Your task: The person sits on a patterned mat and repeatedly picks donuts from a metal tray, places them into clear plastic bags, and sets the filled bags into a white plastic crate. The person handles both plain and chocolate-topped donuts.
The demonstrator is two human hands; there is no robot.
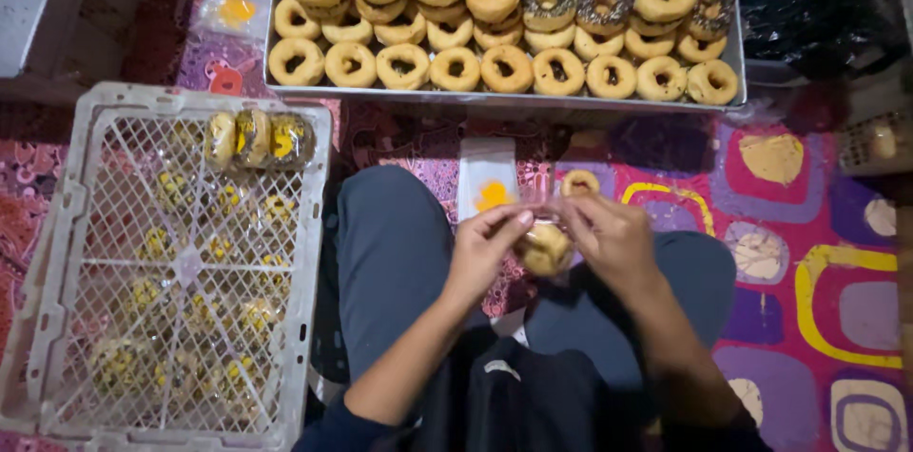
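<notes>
My left hand [483, 249] and my right hand [611, 236] meet over my lap, both pinching a clear plastic bag with a plain doughnut [545, 248] inside it. The doughnut hangs between my fingers, just above my crossed legs in dark grey trousers. A stack of empty clear bags [488, 180] with a yellow mark lies on the mat just beyond my hands. One loose doughnut [579, 183] rests on the mat next to that stack.
A metal tray [504, 97] piled with plain and chocolate-sprinkled doughnuts sits ahead. A white plastic lattice crate [181, 262] at my left carries three bagged doughnuts [259, 139] on top, more showing beneath. More bags [233, 11] lie far left. A patterned mat [818, 252] covers the floor.
</notes>
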